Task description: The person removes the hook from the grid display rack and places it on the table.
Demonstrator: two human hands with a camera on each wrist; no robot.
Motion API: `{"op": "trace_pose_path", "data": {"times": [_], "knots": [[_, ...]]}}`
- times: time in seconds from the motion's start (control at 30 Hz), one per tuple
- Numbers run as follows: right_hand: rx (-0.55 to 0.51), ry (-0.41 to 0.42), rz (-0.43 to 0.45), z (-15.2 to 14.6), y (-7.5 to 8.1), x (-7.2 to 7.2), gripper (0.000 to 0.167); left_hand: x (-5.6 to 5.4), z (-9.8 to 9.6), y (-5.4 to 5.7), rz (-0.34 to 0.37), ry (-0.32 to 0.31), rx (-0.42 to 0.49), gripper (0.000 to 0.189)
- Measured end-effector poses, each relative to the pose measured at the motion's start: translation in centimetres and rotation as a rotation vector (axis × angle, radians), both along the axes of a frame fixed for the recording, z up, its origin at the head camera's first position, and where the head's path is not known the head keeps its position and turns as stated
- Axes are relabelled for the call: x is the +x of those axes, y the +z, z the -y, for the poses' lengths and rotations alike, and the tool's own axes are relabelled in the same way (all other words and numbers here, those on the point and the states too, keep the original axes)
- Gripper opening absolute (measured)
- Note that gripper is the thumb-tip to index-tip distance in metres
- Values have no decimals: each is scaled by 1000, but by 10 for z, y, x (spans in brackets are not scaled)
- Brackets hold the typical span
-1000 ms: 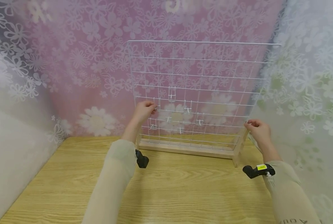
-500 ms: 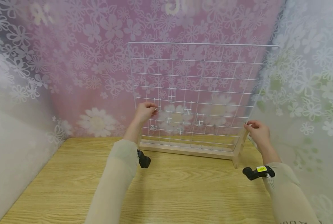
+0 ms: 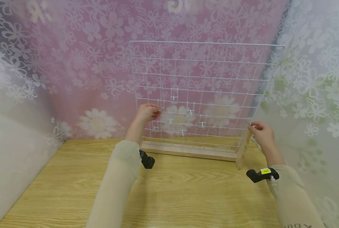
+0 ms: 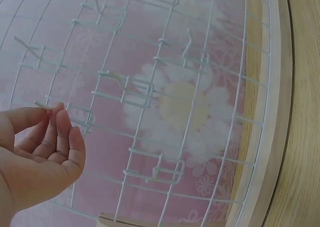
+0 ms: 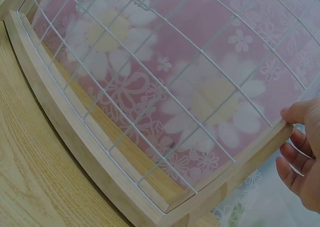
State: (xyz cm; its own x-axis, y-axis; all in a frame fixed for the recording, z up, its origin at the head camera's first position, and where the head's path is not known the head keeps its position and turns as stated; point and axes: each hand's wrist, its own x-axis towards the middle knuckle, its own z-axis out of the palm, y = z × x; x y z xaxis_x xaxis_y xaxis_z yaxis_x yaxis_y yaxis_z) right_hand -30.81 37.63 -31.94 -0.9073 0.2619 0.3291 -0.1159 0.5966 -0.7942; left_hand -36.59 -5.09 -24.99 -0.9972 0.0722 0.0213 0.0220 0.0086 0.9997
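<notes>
A white wire grid panel point(image 3: 209, 76) stands upright in a pale wooden base point(image 3: 186, 152). Near the panel's left side, my left hand point(image 3: 147, 113) pinches the end of a white wire hook point(image 4: 43, 105) between thumb and fingertips; the hook's back part meets the grid. Several similar hooks hang around it, among them a hook point(image 4: 125, 84) in the left wrist view and a hook point(image 3: 174, 96) higher up. My right hand point(image 3: 263, 134) grips the right edge of the stand, thumb in front and curled fingers behind, at the top of the wooden upright point(image 5: 250, 162).
The stand rests on a wood-grain table point(image 3: 169, 193). Behind it hangs a pink flowered cloth point(image 3: 101, 79), and pale flowered sheets close off both sides, such as the right sheet point(image 3: 315, 95). A black camera mount sits on each wrist.
My left hand and its hook have shifted slightly to the right along the grid. The right hand keeps its hold on the stand's edge.
</notes>
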Motion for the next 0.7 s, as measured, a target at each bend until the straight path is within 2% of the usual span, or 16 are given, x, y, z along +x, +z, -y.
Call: {"op": "trace_pose_path", "data": {"times": [0.1, 0.3, 0.53, 0.7], "knots": [[-8, 3, -6, -1, -1, -1, 42, 0, -1, 2, 24, -14, 24, 29], [-7, -3, -10, -1, -1, -2, 41, 1, -5, 4, 28, -52, 3, 31], [28, -7, 9, 1, 1, 0, 40, 4, -7, 4, 36, -29, 60, 29], [21, -10, 7, 2, 2, 2, 39, 4, -6, 6, 33, -16, 67, 29]]}}
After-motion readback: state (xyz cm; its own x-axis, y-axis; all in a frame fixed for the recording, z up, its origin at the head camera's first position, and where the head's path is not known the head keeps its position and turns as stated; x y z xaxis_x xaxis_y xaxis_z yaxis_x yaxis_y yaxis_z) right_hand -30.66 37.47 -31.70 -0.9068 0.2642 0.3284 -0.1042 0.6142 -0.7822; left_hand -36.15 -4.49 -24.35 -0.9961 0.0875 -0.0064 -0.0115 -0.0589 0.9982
